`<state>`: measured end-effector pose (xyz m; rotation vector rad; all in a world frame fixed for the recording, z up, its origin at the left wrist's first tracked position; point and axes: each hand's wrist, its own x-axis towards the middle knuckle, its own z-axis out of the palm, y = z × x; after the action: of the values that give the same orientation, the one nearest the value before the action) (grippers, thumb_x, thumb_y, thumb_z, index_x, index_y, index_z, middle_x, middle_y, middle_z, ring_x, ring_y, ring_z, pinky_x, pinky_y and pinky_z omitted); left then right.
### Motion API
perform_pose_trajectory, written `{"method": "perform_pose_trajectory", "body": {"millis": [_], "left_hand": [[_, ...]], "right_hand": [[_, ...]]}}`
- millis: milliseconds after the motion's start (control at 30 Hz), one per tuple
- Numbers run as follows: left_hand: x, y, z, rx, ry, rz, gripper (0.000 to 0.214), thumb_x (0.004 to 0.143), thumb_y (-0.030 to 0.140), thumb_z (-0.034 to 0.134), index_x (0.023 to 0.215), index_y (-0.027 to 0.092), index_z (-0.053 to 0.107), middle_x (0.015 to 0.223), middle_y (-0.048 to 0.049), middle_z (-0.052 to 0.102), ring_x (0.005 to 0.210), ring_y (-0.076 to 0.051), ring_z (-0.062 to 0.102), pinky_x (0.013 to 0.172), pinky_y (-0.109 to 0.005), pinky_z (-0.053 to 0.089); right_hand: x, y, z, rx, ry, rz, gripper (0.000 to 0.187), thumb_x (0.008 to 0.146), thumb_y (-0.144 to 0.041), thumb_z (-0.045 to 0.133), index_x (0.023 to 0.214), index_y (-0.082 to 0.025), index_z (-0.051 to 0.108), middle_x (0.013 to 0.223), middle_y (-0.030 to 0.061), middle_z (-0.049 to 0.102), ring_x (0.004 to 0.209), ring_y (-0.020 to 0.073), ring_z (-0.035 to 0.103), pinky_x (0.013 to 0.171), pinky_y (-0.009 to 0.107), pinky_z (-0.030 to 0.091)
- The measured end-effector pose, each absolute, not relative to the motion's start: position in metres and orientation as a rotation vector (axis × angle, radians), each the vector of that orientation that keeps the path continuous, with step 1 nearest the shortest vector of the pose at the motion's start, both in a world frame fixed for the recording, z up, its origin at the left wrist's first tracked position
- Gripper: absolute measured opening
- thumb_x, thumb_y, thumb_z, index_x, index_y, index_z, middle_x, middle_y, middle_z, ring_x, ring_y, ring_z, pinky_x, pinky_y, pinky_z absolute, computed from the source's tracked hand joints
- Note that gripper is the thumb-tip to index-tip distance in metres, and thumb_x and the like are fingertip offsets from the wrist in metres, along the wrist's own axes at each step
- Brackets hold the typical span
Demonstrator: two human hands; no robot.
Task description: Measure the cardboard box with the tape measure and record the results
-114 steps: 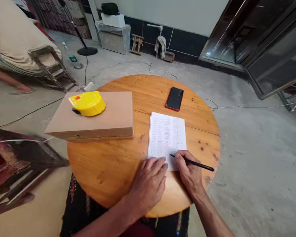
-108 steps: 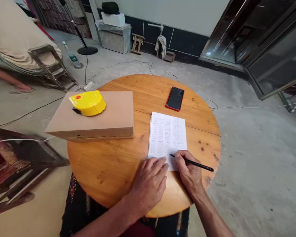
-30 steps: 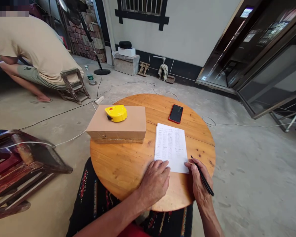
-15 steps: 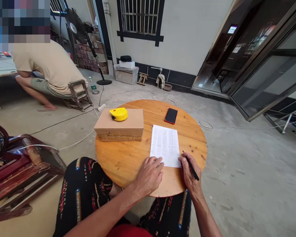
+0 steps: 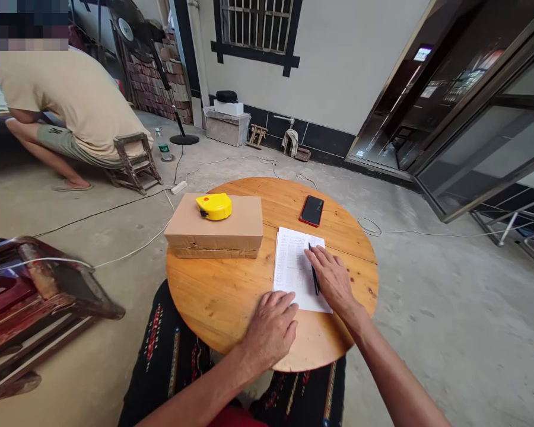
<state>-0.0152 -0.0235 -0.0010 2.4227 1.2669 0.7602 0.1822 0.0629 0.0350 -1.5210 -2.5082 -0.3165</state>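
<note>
A white sheet of paper [image 5: 293,267] covered in small writing lies on the round wooden table [image 5: 222,296]. My left hand [image 5: 270,331] rests flat on the table at the sheet's near left corner, fingers spread. My right hand [image 5: 331,277] lies over the middle of the sheet, and a black pen [image 5: 312,274] sits under its fingers, pointing away from me. Whether the fingers grip the pen or only rest on it is unclear.
A red-cased phone [image 5: 312,210] lies beyond the paper. A yellow tape measure [image 5: 214,206] sits on a cardboard box [image 5: 231,228] at the table's left. A person in a beige shirt [image 5: 71,107] bends over on a stool at far left. Cables cross the concrete floor; dark wooden furniture [image 5: 35,296] stands left.
My right hand has moved from the sheet's near right corner up onto the middle of the paper, with the pen now laid along it. The camera tilted up from the table earlier.
</note>
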Motion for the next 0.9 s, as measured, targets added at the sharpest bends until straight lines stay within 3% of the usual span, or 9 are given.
{"method": "perform_pose_trajectory", "body": {"millis": [100,200,367,467,567,667,900], "left_hand": [[-0.015,-0.024,-0.002,2.407,1.272,0.765,0.029,0.085,0.017,0.057,0.114,0.02,0.061,0.132,-0.0048,0.058,0.116,-0.025,0.049,0.102,-0.045,0.04],[-0.015,-0.024,-0.001,2.39,1.267,0.761,0.028,0.086,0.017,0.056,0.114,0.021,0.061,0.132,-0.0042,0.059,0.117,-0.025,0.049,0.102,-0.045,0.039],[-0.016,-0.023,0.002,2.397,1.266,0.724,0.028,0.086,0.014,0.053,0.112,0.019,0.061,0.134,-0.0059,0.058,0.119,-0.026,0.048,0.103,-0.047,0.039],[-0.016,-0.023,0.001,2.418,1.26,0.722,0.029,0.086,0.014,0.054,0.114,0.019,0.061,0.135,-0.0063,0.058,0.12,-0.026,0.048,0.103,-0.047,0.039],[-0.015,-0.023,-0.001,2.427,1.264,0.732,0.032,0.086,0.014,0.053,0.116,0.019,0.061,0.134,-0.0065,0.058,0.119,-0.026,0.048,0.102,-0.047,0.04],[-0.015,-0.024,-0.002,2.428,1.273,0.732,0.033,0.085,0.014,0.055,0.117,0.019,0.062,0.134,-0.0067,0.058,0.119,-0.027,0.049,0.102,-0.048,0.04],[-0.015,-0.022,-0.001,2.434,1.274,0.706,0.035,0.083,0.014,0.055,0.116,0.02,0.062,0.136,-0.0054,0.058,0.12,-0.027,0.049,0.103,-0.049,0.041]], "right_hand": [[0.182,0.077,0.035,-1.487,-2.623,-0.321,0.049,0.091,-0.003,0.038,0.133,-0.022,0.055,0.134,0.0139,0.059,0.123,0.0304,0.053,0.093,0.043,0.042],[0.196,0.057,0.027,-1.598,-2.382,-0.292,0.052,0.089,0.0,0.036,0.135,-0.02,0.052,0.133,0.0127,0.059,0.118,0.0273,0.056,0.091,0.042,0.043],[0.211,-0.01,0.005,-1.627,-1.991,-0.12,0.032,0.094,-0.016,0.039,0.118,-0.018,0.06,0.123,0.0118,0.064,0.115,0.0253,0.058,0.09,0.04,0.045],[0.197,-0.026,0.003,-1.69,-1.927,-0.003,0.029,0.095,-0.02,0.041,0.113,-0.019,0.063,0.112,0.0099,0.067,0.102,0.0237,0.062,0.087,0.038,0.046],[0.174,-0.013,0.014,-1.83,-1.904,0.078,0.026,0.095,-0.026,0.046,0.113,-0.019,0.064,0.098,0.0069,0.068,0.085,0.0217,0.063,0.079,0.034,0.047],[0.154,0.014,0.023,-1.987,-2.045,0.058,0.027,0.094,-0.033,0.051,0.116,-0.021,0.063,0.094,0.0051,0.068,0.08,0.0217,0.064,0.073,0.032,0.045],[0.156,0.053,0.026,-2.149,-2.05,-0.044,0.023,0.095,-0.024,0.046,0.108,-0.019,0.065,0.092,0.0067,0.068,0.071,0.0195,0.066,0.055,0.028,0.033]]}}
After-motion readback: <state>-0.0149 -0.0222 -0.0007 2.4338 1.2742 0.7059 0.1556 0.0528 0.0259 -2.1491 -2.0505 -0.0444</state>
